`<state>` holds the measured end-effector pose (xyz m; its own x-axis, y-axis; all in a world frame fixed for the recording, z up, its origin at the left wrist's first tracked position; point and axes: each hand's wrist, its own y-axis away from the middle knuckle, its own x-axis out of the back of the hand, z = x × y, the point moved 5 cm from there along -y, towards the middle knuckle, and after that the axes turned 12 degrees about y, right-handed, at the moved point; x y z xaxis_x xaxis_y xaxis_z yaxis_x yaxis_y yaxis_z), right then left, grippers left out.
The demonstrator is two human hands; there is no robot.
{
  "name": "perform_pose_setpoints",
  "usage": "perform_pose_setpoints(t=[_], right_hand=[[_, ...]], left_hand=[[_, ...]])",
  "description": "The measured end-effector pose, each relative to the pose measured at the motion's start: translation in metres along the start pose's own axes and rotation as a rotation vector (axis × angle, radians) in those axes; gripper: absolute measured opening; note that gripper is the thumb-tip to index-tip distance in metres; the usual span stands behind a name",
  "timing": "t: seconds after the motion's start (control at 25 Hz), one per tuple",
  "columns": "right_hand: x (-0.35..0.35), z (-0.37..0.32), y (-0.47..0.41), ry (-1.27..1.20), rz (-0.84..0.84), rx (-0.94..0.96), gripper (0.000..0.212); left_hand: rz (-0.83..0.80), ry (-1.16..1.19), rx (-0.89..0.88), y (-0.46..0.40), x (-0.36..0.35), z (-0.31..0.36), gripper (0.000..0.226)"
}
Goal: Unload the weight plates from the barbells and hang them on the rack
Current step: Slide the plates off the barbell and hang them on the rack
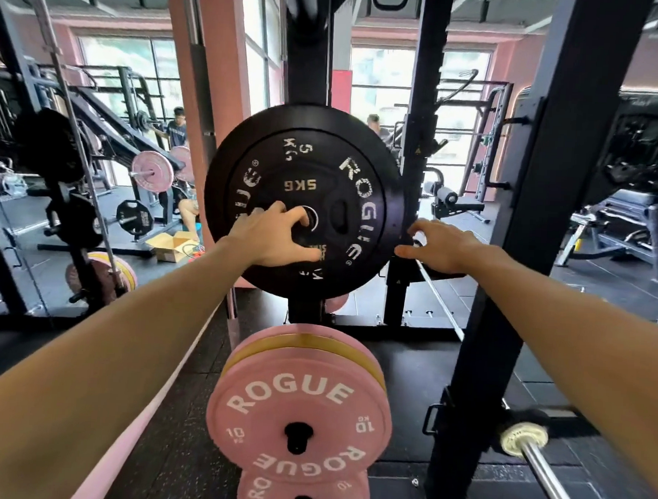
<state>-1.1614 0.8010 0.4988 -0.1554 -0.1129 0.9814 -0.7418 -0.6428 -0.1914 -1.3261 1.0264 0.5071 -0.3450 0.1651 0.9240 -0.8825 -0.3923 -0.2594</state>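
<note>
Left hand [273,234] on round black plate [303,200] (matte), right hand [440,244] beside

The left hand [278,235] grips a small black 5 kg plate [323,211] at its centre hole, fingers curled into the opening. That plate lies against a larger black Rogue plate [365,182] hung on the rack upright [311,57]. The right hand [440,245], fingers spread, touches the larger plate's right edge. Below hang pink 10 kg plates [300,404].
</note>
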Motion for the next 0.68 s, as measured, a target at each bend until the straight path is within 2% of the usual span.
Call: perform_pose_setpoints(t=[0.24, 0.4, 0.68], right_hand=[[0.011, 0.106, 0.023, 0.012, 0.004, 0.035, 0.062], [0.012, 0.2, 0.04, 0.054, 0.004, 0.035, 0.069], [0.014, 0.319, 0.085, 0.044, -0.015, 0.035, 0.067]], left_hand=[[0.046, -0.094, 0.092, 0.003, -0.03, 0.089, 0.071], [0.046, -0.028, 0.159, 0.002, -0.064, 0.166, 0.078], [0.012, 0.073, 0.135, 0.017, -0.101, 0.298, 0.081]])
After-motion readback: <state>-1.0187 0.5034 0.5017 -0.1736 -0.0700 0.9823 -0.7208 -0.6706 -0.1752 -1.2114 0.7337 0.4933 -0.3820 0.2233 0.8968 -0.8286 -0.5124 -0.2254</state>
